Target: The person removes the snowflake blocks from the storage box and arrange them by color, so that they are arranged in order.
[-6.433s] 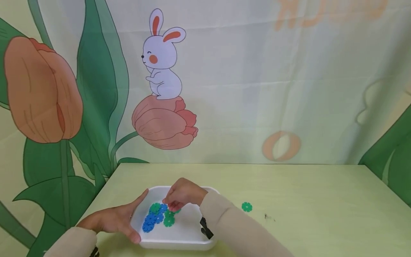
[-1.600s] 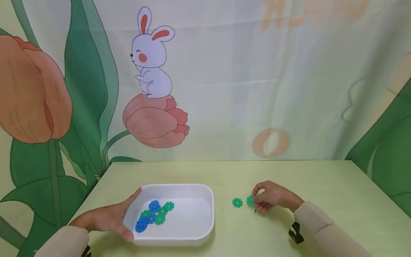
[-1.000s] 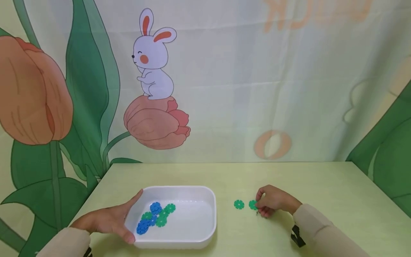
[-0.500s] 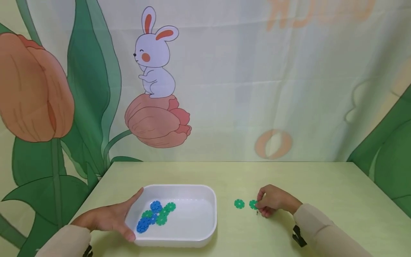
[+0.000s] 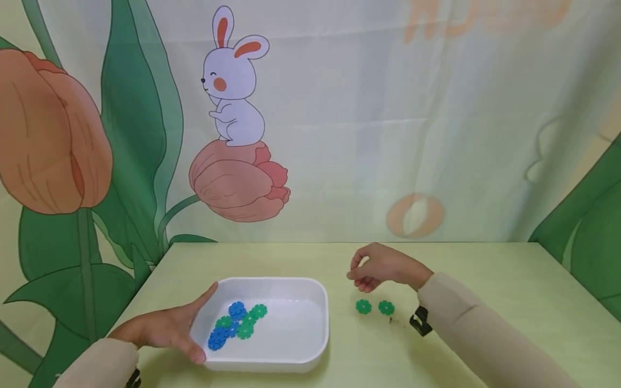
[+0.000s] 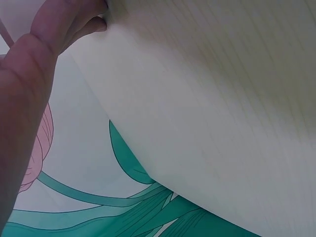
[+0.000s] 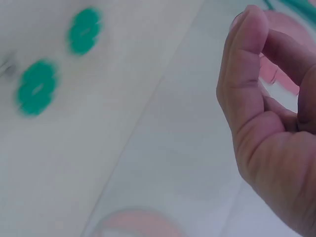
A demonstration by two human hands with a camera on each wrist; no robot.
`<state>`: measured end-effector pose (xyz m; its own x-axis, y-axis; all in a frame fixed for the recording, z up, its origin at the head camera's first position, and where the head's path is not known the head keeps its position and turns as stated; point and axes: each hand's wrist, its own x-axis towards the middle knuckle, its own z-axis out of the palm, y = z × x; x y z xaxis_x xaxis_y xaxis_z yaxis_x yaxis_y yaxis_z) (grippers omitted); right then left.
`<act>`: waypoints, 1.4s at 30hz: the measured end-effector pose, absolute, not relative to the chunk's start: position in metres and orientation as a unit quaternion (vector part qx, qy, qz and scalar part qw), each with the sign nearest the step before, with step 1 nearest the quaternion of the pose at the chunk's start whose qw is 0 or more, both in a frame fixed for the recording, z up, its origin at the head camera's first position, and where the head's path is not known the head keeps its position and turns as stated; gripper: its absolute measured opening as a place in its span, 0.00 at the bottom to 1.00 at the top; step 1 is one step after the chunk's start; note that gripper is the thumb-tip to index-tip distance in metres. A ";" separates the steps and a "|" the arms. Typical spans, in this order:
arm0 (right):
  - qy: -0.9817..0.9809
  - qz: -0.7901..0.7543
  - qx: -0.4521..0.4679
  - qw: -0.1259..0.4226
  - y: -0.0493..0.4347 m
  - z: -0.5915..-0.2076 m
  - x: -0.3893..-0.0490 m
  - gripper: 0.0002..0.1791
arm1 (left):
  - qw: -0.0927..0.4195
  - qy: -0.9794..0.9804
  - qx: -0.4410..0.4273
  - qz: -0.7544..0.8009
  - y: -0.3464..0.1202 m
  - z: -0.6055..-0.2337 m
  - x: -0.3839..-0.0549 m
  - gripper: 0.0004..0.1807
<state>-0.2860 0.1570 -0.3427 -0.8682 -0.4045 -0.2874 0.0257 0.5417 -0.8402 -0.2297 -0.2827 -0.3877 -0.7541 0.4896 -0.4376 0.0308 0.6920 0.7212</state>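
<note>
My left hand [image 5: 167, 326] spans the left end of a white plastic tray [image 5: 291, 365], thumb at the front corner and fingers at the back corner. Inside, on the left, lie several blue snowflake discs [image 5: 218, 338] and green snowflake discs [image 5: 246, 330], overlapping. My right hand [image 5: 385, 265] is above the table, behind two green snowflake discs [image 5: 364, 306] lying side by side to the right of the tray. Its fingers are loosely bent toward the thumb, and nothing shows between them in the right wrist view. The left wrist view shows fingers [image 6: 64, 24], but no tray.
The pale table [image 5: 475, 302] reaches back to a hanging cloth [image 5: 339, 134] printed with a rabbit and tulips. A small dark mark [image 5: 391, 319] sits just in front of the right-hand disc.
A second green snowflake disc now lies beside the first; my right hand, earlier in the tray, has let go of it and moved up and left. My left hand stays on the tray.
</note>
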 end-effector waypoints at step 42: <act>0.759 -0.504 -0.153 0.382 -0.077 -0.402 -0.289 0.03 | 0.321 0.839 0.183 0.400 -0.290 -0.387 -0.229 0.78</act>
